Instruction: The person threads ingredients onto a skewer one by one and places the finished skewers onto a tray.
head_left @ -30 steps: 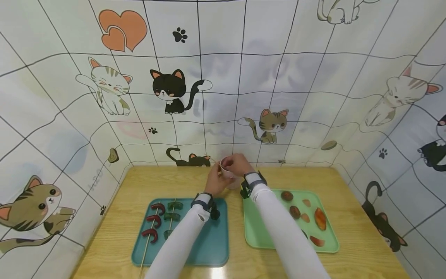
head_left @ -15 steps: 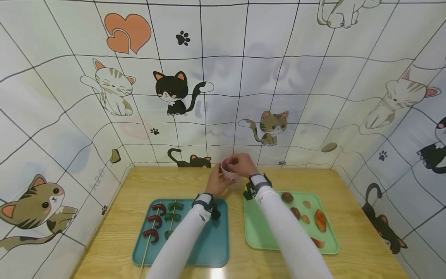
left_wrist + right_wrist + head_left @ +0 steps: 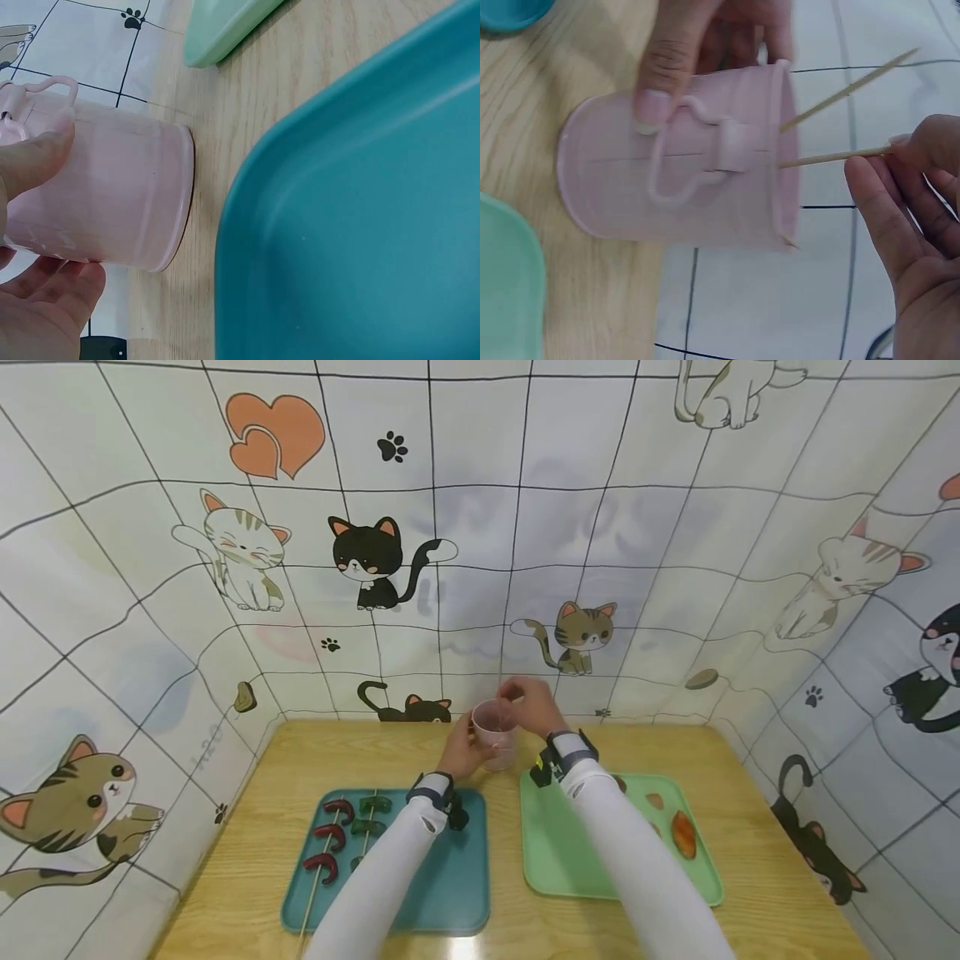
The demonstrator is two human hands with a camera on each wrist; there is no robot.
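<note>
My left hand grips a pink cup that stands on the wooden table behind the two trays. Thumb and fingers curl round its wall beside the handle. My right hand is just above the cup's rim and pinches a thin wooden skewer whose other end is inside the cup. A second skewer leans out of the cup.
A teal tray at front left carries two skewers loaded with red and green pieces. A light green tray at front right holds several brown and orange food pieces. Cat-print cloth walls close in three sides.
My right hand has risen slightly above the cup's rim with the skewer. The left hand keeps its hold on the cup. The head view has shifted a little.
</note>
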